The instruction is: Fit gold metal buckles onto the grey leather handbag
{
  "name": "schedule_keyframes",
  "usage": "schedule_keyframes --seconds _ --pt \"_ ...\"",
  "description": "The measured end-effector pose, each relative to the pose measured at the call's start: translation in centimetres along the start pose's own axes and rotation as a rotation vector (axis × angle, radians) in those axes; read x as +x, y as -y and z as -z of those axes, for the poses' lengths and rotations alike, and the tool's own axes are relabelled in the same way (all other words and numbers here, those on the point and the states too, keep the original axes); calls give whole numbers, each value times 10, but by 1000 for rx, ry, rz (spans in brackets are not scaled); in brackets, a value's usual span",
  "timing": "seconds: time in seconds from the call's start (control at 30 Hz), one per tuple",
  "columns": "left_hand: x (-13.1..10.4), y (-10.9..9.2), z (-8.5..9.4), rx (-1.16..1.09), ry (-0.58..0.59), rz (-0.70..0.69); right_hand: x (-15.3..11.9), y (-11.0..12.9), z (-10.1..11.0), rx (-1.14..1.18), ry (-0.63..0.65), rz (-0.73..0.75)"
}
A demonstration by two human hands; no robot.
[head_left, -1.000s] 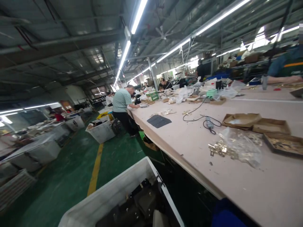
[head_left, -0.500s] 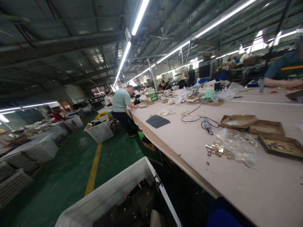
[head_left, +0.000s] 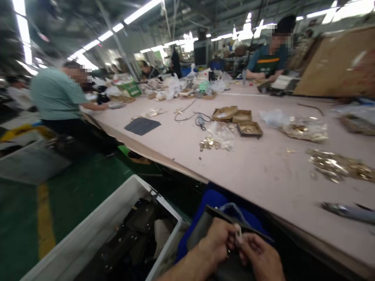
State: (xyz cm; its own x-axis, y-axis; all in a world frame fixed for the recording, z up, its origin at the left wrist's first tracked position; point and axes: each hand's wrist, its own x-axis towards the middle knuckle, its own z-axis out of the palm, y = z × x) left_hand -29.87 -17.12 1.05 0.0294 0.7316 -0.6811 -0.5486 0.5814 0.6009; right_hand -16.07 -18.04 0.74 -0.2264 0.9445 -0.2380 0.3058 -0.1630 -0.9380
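Low in the head view, my left hand (head_left: 218, 238) and my right hand (head_left: 260, 253) meet over my lap with fingers pinched together. Between their fingertips is a small pale fitting (head_left: 238, 231), its exact kind too blurred to tell. Under both hands lies a dark leather-like piece (head_left: 202, 226), partly hidden by my forearms and resting on blue cloth (head_left: 209, 199). To the left of my hands stands a white bin (head_left: 131, 185) holding dark pieces with shiny metal fittings (head_left: 140, 214).
The pink-topped table (head_left: 187, 152) runs along my right. On it are gold metal parts (head_left: 331, 166), a grey-handled tool (head_left: 345, 210), cardboard trays (head_left: 249, 128) and a dark flat sheet (head_left: 142, 125). One co-worker (head_left: 58, 93) leans at the left; another (head_left: 266, 62) works across the table.
The view has swung right and down. Both my hands, the small fitting and the dark piece on my lap now show; before, no hand of mine was in view.
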Motion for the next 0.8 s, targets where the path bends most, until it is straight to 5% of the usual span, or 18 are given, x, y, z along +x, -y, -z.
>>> schedule_keyframes --seconds 0.2,0.8 --pt "20 15 10 -75 70 111 -3 -7 -4 411 -29 -133" --pt "22 13 20 -123 145 61 -7 -17 -7 426 -24 -148"
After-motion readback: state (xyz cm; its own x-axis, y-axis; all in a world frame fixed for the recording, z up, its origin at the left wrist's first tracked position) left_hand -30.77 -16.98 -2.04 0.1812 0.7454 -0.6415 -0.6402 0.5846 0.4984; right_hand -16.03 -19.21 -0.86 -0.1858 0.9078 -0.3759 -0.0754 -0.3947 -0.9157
